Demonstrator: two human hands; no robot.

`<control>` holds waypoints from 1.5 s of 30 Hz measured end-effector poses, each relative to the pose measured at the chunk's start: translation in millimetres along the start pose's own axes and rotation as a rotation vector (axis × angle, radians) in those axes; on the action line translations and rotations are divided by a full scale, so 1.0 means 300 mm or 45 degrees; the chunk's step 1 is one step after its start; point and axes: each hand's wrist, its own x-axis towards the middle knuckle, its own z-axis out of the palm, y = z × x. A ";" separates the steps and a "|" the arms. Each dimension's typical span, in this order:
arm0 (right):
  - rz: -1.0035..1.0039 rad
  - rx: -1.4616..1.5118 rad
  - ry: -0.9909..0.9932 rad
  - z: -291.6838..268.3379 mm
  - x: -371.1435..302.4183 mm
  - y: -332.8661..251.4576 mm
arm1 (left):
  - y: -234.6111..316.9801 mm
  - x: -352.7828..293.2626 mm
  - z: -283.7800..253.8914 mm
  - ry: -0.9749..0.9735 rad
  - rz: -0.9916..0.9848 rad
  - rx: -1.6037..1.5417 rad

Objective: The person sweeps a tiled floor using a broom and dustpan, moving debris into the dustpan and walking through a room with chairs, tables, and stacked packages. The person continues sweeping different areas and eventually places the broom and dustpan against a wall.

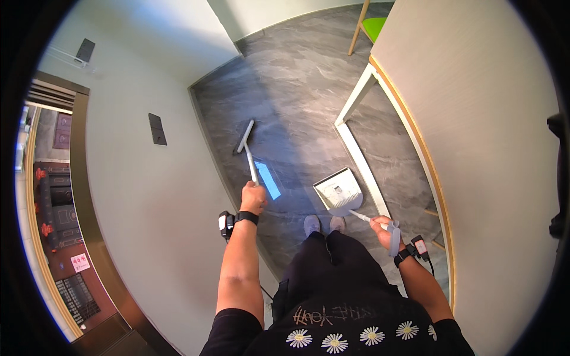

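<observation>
My left hand (253,197) is wrapped round the pale handle of a broom (246,137). The broom's wide head with dark bristles rests on the grey floor beside the left wall. In my right hand (383,230) is the handle of a white dustpan (339,189), fingers closed round it. The pan lies in front of my shoes, its opening facing away from me, with toothed ridges along its near side. A small dark rectangular mark shows inside the pan; I cannot tell what it is.
A table (475,136) with a wooden edge and a white metal frame (362,154) stands close on the right. A chair with a green seat (374,27) is beyond it. The white wall (136,196) runs along the left, with a doorway frame (83,178) further left.
</observation>
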 end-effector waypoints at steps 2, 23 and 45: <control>-0.012 0.033 -0.004 -0.004 0.032 0.012 | -0.008 0.060 0.118 0.012 0.128 0.125; 0.098 -0.077 -0.024 -0.136 0.041 0.083 | -0.301 -0.729 0.168 -0.557 0.376 1.177; -0.083 0.017 0.068 -0.238 -0.084 0.266 | -0.392 -0.786 0.381 -0.344 0.453 1.163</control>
